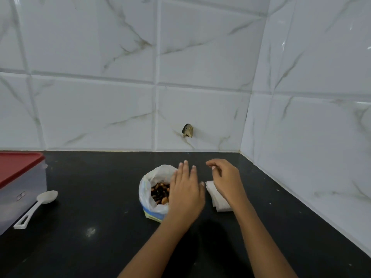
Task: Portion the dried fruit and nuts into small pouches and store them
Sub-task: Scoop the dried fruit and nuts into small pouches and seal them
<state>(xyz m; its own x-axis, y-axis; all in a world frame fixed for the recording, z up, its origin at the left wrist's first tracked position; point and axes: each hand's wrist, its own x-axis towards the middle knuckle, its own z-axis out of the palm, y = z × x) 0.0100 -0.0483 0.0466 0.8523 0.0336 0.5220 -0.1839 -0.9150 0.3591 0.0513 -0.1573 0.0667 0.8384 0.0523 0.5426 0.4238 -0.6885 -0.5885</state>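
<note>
An open white plastic bag (149, 187) of mixed dried fruit and nuts (159, 192) stands on the black counter. My left hand (185, 189) hovers flat over the bag's right side, fingers straight, holding nothing. To the right lies a small stack of white pouches (217, 199). My right hand (225, 177) is above that stack with fingers loosely curled and nothing visibly held.
A clear container with a red lid (19, 185) stands at the left edge, a white measuring spoon (38, 206) lying beside it. The black counter (100, 227) meets tiled walls at the back and right, forming a corner.
</note>
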